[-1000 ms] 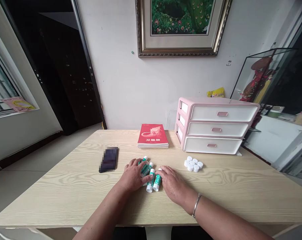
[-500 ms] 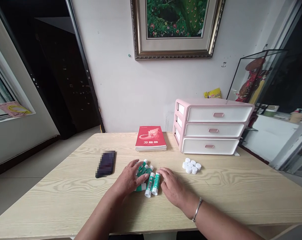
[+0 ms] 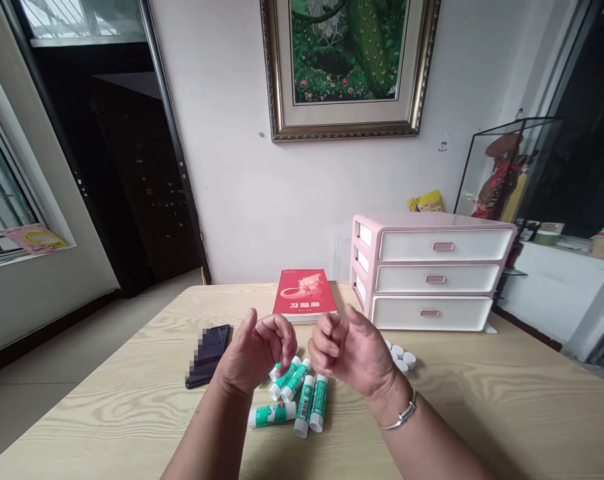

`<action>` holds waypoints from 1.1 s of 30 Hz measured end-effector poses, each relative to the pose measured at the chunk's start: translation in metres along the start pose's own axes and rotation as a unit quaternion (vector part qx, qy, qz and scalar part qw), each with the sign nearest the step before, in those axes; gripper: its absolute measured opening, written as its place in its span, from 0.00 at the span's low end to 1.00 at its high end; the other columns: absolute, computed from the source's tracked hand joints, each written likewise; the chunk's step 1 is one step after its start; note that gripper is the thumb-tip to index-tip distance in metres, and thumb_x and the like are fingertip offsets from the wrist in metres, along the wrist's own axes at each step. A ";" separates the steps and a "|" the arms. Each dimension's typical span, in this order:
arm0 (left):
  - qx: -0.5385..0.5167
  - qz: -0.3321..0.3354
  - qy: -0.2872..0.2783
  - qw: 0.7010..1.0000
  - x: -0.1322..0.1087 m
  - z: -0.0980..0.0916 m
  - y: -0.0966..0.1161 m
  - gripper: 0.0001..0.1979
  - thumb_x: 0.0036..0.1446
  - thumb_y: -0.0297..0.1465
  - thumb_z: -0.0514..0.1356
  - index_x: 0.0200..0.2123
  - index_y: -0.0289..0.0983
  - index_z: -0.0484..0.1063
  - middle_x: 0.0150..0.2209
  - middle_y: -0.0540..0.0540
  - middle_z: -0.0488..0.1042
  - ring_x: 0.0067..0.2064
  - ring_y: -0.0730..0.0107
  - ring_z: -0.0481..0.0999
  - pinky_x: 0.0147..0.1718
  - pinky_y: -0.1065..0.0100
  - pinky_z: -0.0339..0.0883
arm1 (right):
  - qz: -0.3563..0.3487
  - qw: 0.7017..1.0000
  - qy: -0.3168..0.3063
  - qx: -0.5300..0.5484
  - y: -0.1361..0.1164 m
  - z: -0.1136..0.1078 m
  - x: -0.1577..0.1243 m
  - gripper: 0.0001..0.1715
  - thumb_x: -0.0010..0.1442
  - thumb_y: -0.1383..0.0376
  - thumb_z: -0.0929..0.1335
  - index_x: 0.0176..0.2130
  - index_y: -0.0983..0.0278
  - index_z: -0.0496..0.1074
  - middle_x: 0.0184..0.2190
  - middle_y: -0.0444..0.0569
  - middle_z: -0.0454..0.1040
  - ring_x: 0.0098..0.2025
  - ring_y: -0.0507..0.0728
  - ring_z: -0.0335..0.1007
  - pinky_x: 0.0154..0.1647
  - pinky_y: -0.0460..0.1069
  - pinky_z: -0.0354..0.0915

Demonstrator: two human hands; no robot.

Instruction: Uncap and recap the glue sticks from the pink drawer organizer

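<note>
Left fingers: curled in toward the palm in a loose clench, thumb sticking up; nothing seen in the grasp.
Right fingers: likewise folded inward, loosely clenched, nothing seen between them.
Left hand: in the air above the table, back toward the camera, close beside the other hand but apart from it.
Right hand: at the same height, knuckles facing the left hand across a narrow gap.
Bracelet: silver, around the right wrist.
Glue sticks: green and white, uncapped, lying on the table right under the hands and touched by neither; four side by side pointing away, one more crosswise at the near left.
Caps: small, white, clustered on the table just right of the right hand, partly hidden behind it.
Phone: dark, flat on the table left of the left hand.
Book: red cover, lying flat beyond both hands, near the table's far edge.
Drawer unit: pink frame, three white drawers, all pushed in, standing right of the book.
Table: pale wood grain, set against the wall.
Painting: green, in a gilt frame, on the wall above the book.
Glass case: far right, behind the drawer unit.
</note>
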State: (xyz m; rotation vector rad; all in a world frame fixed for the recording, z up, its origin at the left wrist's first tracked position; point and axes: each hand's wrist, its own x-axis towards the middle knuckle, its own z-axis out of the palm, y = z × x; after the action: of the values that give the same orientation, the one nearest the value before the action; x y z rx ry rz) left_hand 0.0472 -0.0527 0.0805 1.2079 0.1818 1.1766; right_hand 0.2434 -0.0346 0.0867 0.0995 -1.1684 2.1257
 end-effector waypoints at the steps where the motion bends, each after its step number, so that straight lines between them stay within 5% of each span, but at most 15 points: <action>1: -0.030 0.002 -0.039 0.999 0.005 0.004 0.003 0.36 0.62 0.60 0.44 0.30 0.33 0.73 0.23 0.48 0.66 0.20 0.71 0.69 0.13 0.74 0.59 | -0.002 0.999 -0.049 0.011 -0.005 0.004 0.005 0.29 0.65 0.41 0.60 0.30 0.62 0.65 0.20 0.40 0.58 0.24 0.53 0.63 0.24 0.47 0.58; 5: -0.091 -0.016 -0.114 0.989 0.021 0.018 0.014 0.43 0.58 0.64 0.35 0.23 0.35 0.70 0.19 0.50 0.60 0.16 0.73 0.63 0.10 0.73 0.56 | -0.010 0.981 -0.191 0.043 -0.018 0.014 0.026 0.40 0.63 0.33 0.49 0.23 0.62 0.58 0.16 0.37 0.51 0.15 0.49 0.52 0.18 0.45 0.54; 11: -0.115 -0.093 -0.177 0.973 0.034 0.021 0.020 0.43 0.48 0.71 0.31 0.12 0.39 0.54 0.11 0.53 0.49 0.10 0.80 0.47 0.05 0.75 0.44 | 0.036 0.961 -0.264 0.071 -0.019 0.000 0.046 0.45 0.58 0.31 0.37 0.20 0.60 0.52 0.12 0.37 0.47 0.14 0.47 0.43 0.15 0.44 0.47; 17: -0.117 -0.103 -0.276 0.949 0.039 0.022 0.026 0.42 0.42 0.74 0.32 0.12 0.41 0.49 0.10 0.53 0.47 0.10 0.79 0.46 0.06 0.74 0.40 | 0.035 0.926 -0.358 0.116 -0.014 -0.001 0.048 0.46 0.48 0.24 0.41 0.20 0.59 0.51 0.11 0.38 0.48 0.14 0.46 0.43 0.14 0.43 0.47; 22: -0.133 -0.075 -0.315 0.937 0.041 0.016 0.027 0.41 0.40 0.74 0.31 0.13 0.41 0.48 0.11 0.54 0.47 0.10 0.78 0.48 0.06 0.73 0.42 | -0.031 0.886 -0.433 0.161 -0.009 0.005 0.059 0.44 0.50 0.24 0.42 0.22 0.59 0.49 0.13 0.37 0.49 0.14 0.45 0.43 0.13 0.42 0.46; 33: -0.133 -0.072 -0.340 0.928 0.040 0.000 0.019 0.41 0.38 0.75 0.29 0.14 0.42 0.47 0.11 0.54 0.48 0.10 0.78 0.47 0.07 0.72 0.41 | 0.001 0.911 -0.392 0.124 -0.010 -0.002 0.056 0.46 0.43 0.22 0.42 0.20 0.58 0.48 0.12 0.37 0.48 0.14 0.45 0.40 0.12 0.43 0.42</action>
State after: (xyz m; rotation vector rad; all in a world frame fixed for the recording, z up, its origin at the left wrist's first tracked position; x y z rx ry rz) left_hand 0.0537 -0.0237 0.1132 1.2652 -0.3948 0.5781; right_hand 0.2078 0.0007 0.1135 1.1571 -1.2936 2.2850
